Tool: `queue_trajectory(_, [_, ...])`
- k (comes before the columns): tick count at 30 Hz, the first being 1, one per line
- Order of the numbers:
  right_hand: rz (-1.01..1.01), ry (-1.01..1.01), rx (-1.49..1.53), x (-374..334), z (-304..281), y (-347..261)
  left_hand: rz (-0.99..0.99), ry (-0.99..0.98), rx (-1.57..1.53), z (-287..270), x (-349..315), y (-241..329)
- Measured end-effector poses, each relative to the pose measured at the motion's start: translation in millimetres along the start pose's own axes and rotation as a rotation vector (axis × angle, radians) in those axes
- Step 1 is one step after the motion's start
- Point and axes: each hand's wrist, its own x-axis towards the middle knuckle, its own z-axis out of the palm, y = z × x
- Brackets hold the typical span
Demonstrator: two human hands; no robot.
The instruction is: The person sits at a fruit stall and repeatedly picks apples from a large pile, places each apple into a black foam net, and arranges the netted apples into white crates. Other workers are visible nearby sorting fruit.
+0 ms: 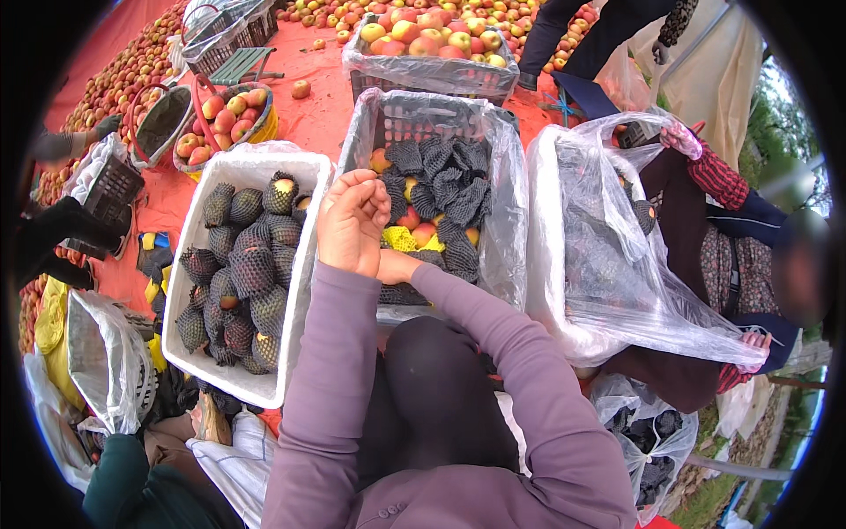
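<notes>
My left hand [350, 222] is raised over the near left corner of a plastic-lined crate [505, 220], palm up. Its fingers are loosely curled together with nothing visible in them. Behind the left wrist my right hand [398, 265] reaches low into the crate; its fingers are hidden. Inside the crate lie black foam net sleeves [454, 181], a yellow foam net [399, 239] and bare red-yellow apples [424, 234]. Left of my arms stands a white foam box [178, 331] full of apples in black nets [253, 271].
At right, a person's gloved hands [682, 139] hold clear plastic film [608, 238] over another white box [548, 238]. Beyond my crate stands a crate heaped with apples [427, 35]. A bucket of apples [227, 119], a green stool [242, 66] and apple piles surround it on red sheeting.
</notes>
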Motion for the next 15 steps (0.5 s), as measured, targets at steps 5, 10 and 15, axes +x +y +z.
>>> queue_trajectory(5, [-0.204,0.067,-0.020,-5,-72,-44,0.024,-0.038,-0.074,-5,-7,15])
queue_trajectory(10, [0.011,0.529,-0.531,-13,-115,9,0.075,-0.064,-0.085,14,-18,23])
queue_trajectory(15, [0.107,0.405,-0.934,19,-32,101,0.003,-0.024,-0.151,14,-16,21])
